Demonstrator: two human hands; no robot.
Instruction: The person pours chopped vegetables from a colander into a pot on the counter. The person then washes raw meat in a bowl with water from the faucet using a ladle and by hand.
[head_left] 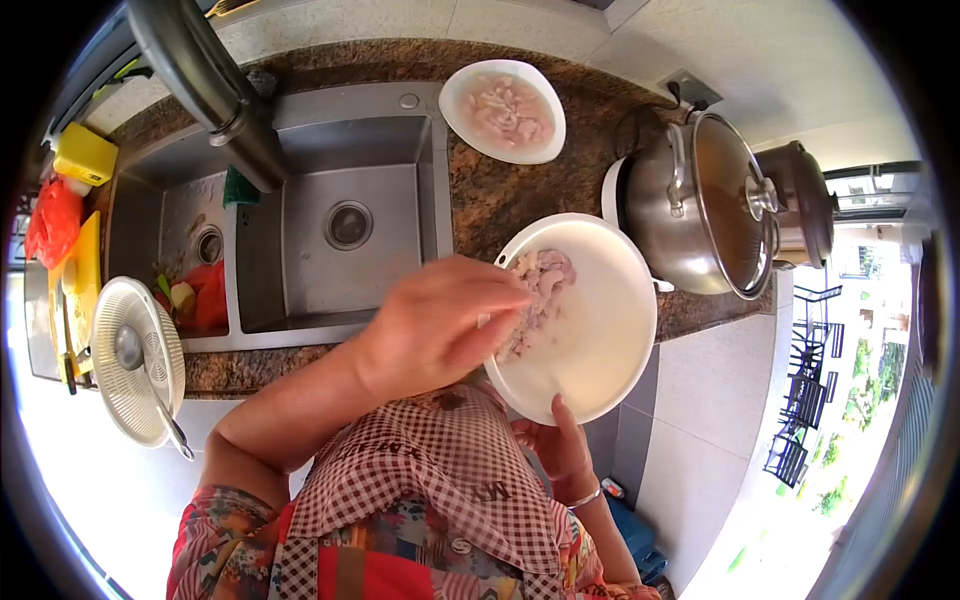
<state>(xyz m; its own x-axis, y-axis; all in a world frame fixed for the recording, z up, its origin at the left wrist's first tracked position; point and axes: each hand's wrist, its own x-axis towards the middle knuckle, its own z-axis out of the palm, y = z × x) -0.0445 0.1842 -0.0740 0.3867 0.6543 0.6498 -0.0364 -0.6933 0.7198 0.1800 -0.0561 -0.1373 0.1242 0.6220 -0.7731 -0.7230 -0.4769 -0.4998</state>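
My right hand [560, 445] grips the near rim of a large white bowl [610, 300], thumb on the rim and fingers underneath. Pale pink strips of raw meat [545, 280] lie along the bowl's left side. Over that left rim is my left hand [440, 315], its fingers drawn together close to the meat; what they hold, if anything, is hidden and slightly blurred. Farther back on the counter stands a smaller white bowl [450, 105] with more pale meat strips [508, 110] in cloudy liquid.
Left of the bowls is a double steel sink [390, 240] with a faucet [245, 140] and a red bag [208, 295]. A white colander [110, 350] holding a ladle [130, 348] sits at the counter's left front. A lidded steel pot [655, 210] stands at right.
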